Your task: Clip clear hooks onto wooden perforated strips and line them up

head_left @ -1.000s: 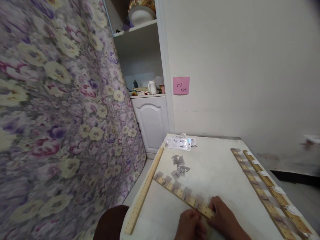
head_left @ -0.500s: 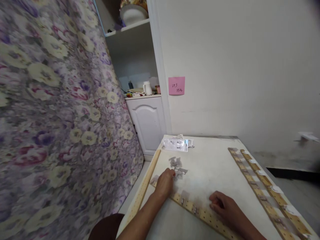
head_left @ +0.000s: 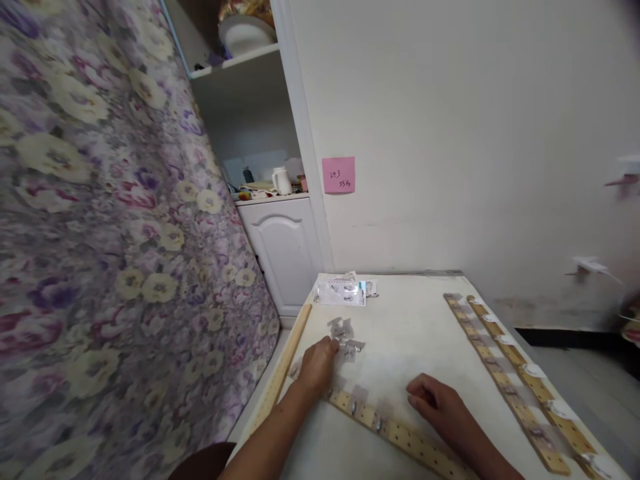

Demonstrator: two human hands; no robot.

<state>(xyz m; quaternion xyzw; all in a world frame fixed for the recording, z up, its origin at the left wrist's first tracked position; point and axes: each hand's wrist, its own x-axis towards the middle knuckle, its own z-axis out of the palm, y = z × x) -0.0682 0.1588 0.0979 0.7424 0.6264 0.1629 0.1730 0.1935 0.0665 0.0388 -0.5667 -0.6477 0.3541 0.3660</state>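
Pile of small clear packets [head_left: 345,337] sits mid-table, L of centre. Our left hand [head_left: 315,363] reaches it, fingertips touching the near packets; can't tell whether we pinch one. Our right hand [head_left: 435,403] lies loosely curled on the table [head_left: 415,313] just beside the near pegged wood strip [head_left: 400,435], grasping nothing. Two more strips [head_left: 500,373] lie along the R edge w/ clips on them. Printed bag [head_left: 343,292] at far edge, text too small. Pink note [head_left: 339,175] on wall: approx "243", 2nd line unclear.
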